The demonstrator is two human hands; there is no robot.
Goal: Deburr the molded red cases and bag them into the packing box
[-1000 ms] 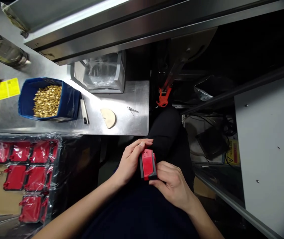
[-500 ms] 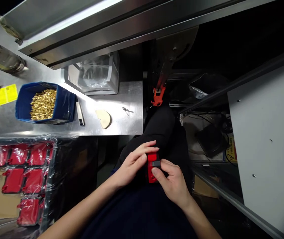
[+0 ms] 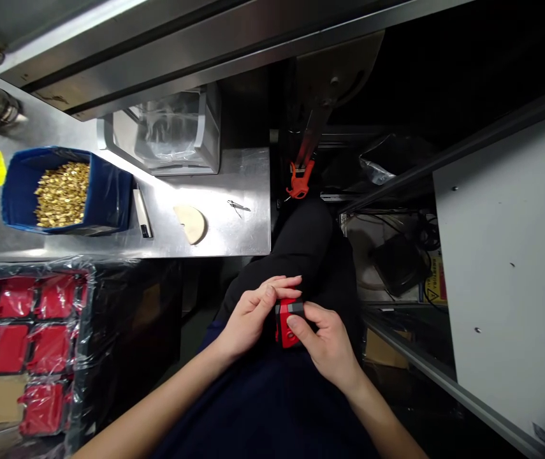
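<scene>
Both my hands hold one small red and grey plastic part over my lap. My left hand wraps its fingers round the part's left side and top. My right hand grips the right side, thumb pressed on the grey end. Much of the part is hidden by my fingers.
A steel table lies ahead, bearing a blue bin of brass pieces, a clear plastic box and a beige half disc. Red parts under plastic film sit at the left. An orange-handled tool hangs ahead; a white panel stands at right.
The red part has been turned in my hands so less of its face shows; my right thumb came up onto its grey end. The view shifted slightly right.
</scene>
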